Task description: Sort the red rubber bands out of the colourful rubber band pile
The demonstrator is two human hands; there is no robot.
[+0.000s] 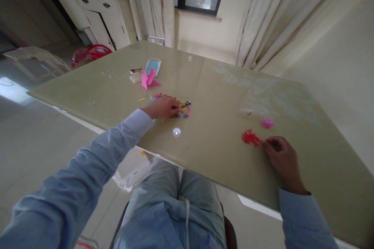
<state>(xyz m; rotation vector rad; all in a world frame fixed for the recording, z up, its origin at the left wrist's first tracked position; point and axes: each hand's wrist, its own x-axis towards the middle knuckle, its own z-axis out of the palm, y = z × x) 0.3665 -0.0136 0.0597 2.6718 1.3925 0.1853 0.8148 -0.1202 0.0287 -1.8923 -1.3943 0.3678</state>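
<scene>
1. the left hand (163, 107) was at the near edge of the mixed-colour pile (184, 109), just toward ten o'clock from the view's centre; its fingertips were narrow, drawn together over the small bands, but whether they gripped one could not be told.
2. the right hand (283, 160) was at four o'clock, thumb and forefinger pinched narrow at the edge of the red loops (250, 137); whether a loop was between them could not be told.
3. the pink bundle (267, 123) lay at two o'clock from the red loops, with a clear wrapper (251, 113) at twelve.
4. at eleven o'clock from the mixed-colour pile lay the pink folded piece (149, 79), touching a blue face mask (153, 67); a small card (136, 71) was at ten o'clock from the folded piece.
5. all lay on the glossy table (204, 144).
</scene>
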